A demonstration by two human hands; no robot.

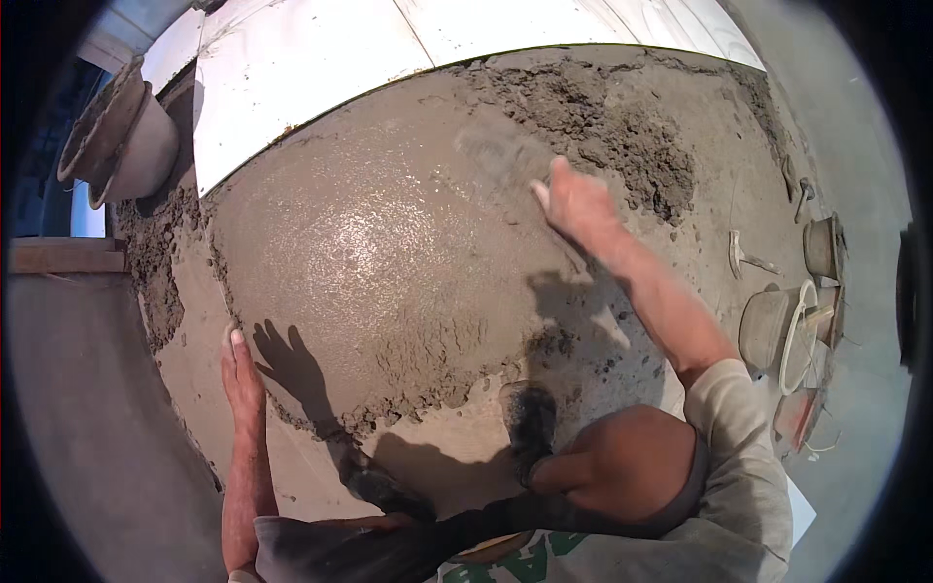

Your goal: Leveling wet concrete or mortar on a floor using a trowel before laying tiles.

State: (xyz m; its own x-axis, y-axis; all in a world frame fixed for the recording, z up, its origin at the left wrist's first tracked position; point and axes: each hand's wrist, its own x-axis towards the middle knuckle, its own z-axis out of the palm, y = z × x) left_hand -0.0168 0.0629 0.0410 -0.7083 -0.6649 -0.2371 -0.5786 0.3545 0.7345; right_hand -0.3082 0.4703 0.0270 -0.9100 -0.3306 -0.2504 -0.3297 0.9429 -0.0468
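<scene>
A wet, glistening bed of grey mortar (321,194) spreads in front of me, smooth in the middle and crumbly along its near edge. Over its far right part my right hand (578,202) is closed on a trowel (501,151), whose flat blade is smeared by motion. Rough, loose mortar (622,136) is heaped just beyond that hand. My left hand (243,379) is held beside the bed's left edge with its fingers stretched out, holding nothing. Its shadow falls on the mortar. Large white tiles (311,73) border the far side of the bed.
A mortar-caked bucket (146,146) stands at the far left, above a wooden plank (68,257). Along the right wall are a hammer (750,257), a pail (766,325) and a smaller bucket (821,248). My dark boot (530,418) stands at the bed's near edge.
</scene>
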